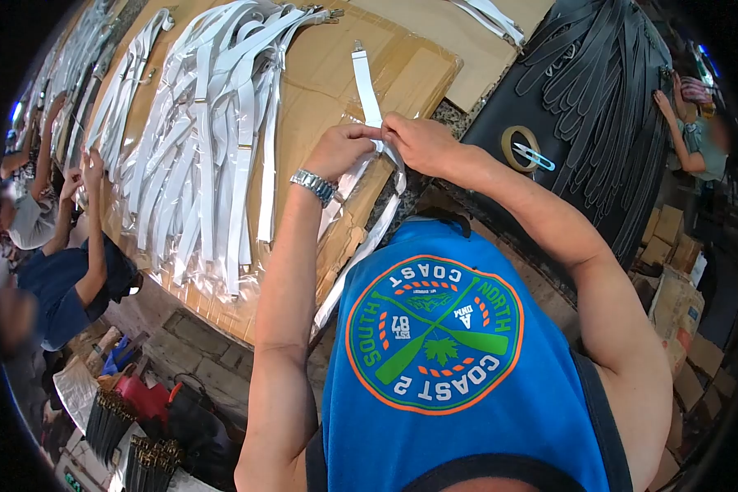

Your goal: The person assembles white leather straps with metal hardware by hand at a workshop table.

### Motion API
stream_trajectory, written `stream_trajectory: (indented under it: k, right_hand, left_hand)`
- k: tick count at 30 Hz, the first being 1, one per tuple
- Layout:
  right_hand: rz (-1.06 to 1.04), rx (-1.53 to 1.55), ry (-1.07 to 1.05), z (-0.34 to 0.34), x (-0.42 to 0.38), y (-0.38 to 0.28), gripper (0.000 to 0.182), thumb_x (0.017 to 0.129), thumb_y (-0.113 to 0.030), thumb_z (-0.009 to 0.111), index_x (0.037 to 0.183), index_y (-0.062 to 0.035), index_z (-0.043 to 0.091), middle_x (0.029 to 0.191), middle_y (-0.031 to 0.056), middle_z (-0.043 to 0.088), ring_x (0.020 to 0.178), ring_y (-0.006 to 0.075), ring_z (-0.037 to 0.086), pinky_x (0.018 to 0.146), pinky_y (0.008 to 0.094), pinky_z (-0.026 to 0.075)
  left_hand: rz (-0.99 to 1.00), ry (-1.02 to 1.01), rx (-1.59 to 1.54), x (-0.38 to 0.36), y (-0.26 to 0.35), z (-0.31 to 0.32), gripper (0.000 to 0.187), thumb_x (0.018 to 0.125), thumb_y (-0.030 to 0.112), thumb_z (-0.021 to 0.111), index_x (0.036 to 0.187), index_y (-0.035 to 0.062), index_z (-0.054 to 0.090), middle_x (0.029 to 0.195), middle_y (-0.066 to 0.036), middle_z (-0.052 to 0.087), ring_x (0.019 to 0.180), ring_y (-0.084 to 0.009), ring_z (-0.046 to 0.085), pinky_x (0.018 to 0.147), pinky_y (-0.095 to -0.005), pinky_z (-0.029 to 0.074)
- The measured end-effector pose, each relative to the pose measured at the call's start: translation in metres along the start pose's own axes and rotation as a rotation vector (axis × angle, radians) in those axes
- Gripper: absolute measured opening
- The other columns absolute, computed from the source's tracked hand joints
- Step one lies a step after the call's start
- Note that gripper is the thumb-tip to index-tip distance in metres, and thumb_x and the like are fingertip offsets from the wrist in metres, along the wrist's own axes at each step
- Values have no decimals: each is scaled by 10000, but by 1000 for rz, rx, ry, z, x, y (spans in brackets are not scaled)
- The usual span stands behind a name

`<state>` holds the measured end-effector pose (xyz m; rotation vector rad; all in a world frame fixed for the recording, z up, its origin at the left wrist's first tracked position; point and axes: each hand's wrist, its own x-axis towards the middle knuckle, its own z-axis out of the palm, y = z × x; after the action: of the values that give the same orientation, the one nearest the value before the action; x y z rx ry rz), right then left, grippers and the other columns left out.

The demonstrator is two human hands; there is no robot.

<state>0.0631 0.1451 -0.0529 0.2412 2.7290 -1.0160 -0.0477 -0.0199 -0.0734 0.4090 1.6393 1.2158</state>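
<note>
Both hands meet on a white elastic strap (366,86) that looks like a suspender, with a metal clip (358,47) at its far end. My left hand (344,152), below a metal wristwatch, pinches the strap from the left. From the right, my right hand (418,141) grips it with fingers closed, touching the left fingertips. The rest of the strap hangs past the table edge toward my lap. What exactly lies between the fingertips is hidden. A heap of white suspenders (209,139), some in clear plastic, lies left of my hands.
Cardboard (320,90) covers the worktop. On a black surface to the right are a tape roll (512,148), thread snips (535,156) and many black straps (599,107). Co-workers stand at the left and far right. Boxes (672,234) are stacked at the right; bundled black straps (111,422) sit lower left.
</note>
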Motion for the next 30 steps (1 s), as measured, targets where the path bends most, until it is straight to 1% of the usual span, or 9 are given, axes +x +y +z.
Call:
stream_trajectory:
  k: [3, 6, 9, 13, 16, 19, 25, 28, 30]
  right_hand:
    - [5, 16, 38, 5, 0, -3, 200, 984, -267, 464, 1032, -84, 531, 865, 182, 659, 824, 411, 635, 683, 506, 473]
    - [14, 57, 81, 9, -1, -3, 195, 982, -266, 469, 1029, -86, 527, 855, 187, 658, 825, 415, 634, 685, 509, 471]
    - [34, 97, 131, 16, -1, -4, 185, 980, -260, 475, 1029, -87, 522, 863, 191, 657, 835, 420, 632, 688, 509, 470]
    - [103, 184, 206, 22, -6, -6, 182, 967, -241, 512, 1053, -81, 522, 888, 184, 655, 859, 407, 632, 713, 478, 478]
    - [196, 272, 291, 13, -17, -6, 215, 950, -232, 551, 1085, -64, 552, 922, 161, 657, 882, 344, 646, 753, 424, 487]
    - [236, 344, 283, 14, -30, 0, 316, 926, -291, 568, 1121, -44, 590, 962, 184, 682, 953, 347, 654, 806, 430, 497]
    - [289, 536, 234, 41, -30, 14, 375, 913, -293, 597, 1141, 2, 628, 1043, 176, 685, 954, 287, 660, 836, 380, 502]
    - [279, 704, 224, 45, -25, 19, 388, 916, -301, 604, 1128, 23, 631, 1030, 147, 689, 931, 232, 652, 827, 345, 497]
    - [282, 847, 122, 38, -26, 19, 366, 934, -265, 608, 1165, 19, 610, 1066, 98, 664, 998, 173, 597, 881, 299, 462]
  left_hand:
    - [-12, -66, -98, 6, -7, -5, 267, 813, 124, 703, 1060, 27, 723, 819, -32, 693, 687, -90, 610, 631, -238, 491]
    - [-40, -85, -22, 0, 5, -7, 263, 851, 133, 720, 1089, 22, 706, 877, -49, 703, 748, -86, 640, 675, -221, 511]
    - [-25, -45, 55, -4, 16, -4, 270, 839, 148, 743, 1066, 7, 706, 878, -51, 703, 749, -93, 641, 682, -227, 511]
    - [-22, -42, 56, 9, 0, -10, 241, 845, 143, 730, 1036, -3, 705, 873, -45, 702, 746, -96, 636, 698, -236, 510]
    - [-59, -80, 11, 9, 0, -13, 212, 854, 142, 716, 1015, 4, 704, 892, -37, 698, 777, -92, 631, 707, -239, 507]
    - [-66, -65, -29, 6, 2, -13, 181, 866, 141, 700, 994, 14, 695, 910, -29, 689, 809, -89, 625, 713, -240, 505]
    - [-73, -103, -142, 9, -6, -18, 154, 891, 130, 681, 1003, 26, 662, 905, -10, 664, 795, -87, 613, 726, -233, 502]
    - [-62, -123, -216, 8, -6, -18, 151, 885, 109, 683, 1002, 16, 659, 909, -11, 658, 796, -91, 606, 745, -240, 501]
    - [-77, -138, -256, 5, -5, -19, 158, 891, 101, 679, 1018, 11, 651, 913, -8, 654, 808, -89, 602, 762, -241, 498]
